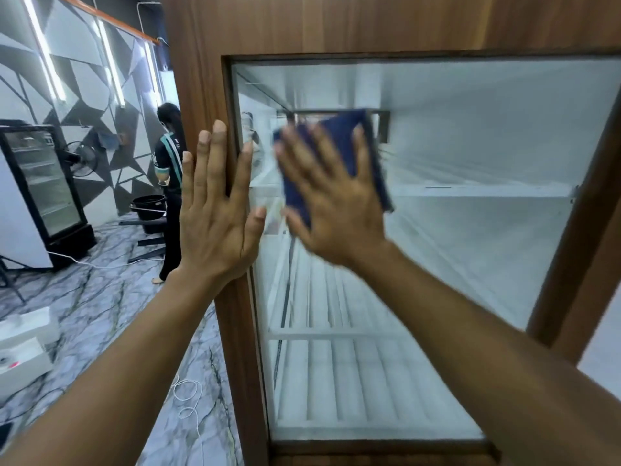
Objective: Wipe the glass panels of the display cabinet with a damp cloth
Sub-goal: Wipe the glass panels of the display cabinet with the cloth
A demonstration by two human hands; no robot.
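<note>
The display cabinet has a brown wooden frame (208, 79) around a tall glass panel (470, 230); white shelves show behind the glass. My right hand (331, 203) lies flat with spread fingers and presses a dark blue cloth (349, 142) against the upper left part of the glass. The hand and cloth are blurred. My left hand (215, 210) rests flat, fingers straight, on the left upright of the frame, its fingertips reaching the edge of the glass.
To the left, a person (169, 183) stands with their back to me beside a black bucket (149, 206). A glass-door fridge (43, 190) stands at the far left. White boxes (23, 344) and loose cables (186, 398) lie on the marble floor.
</note>
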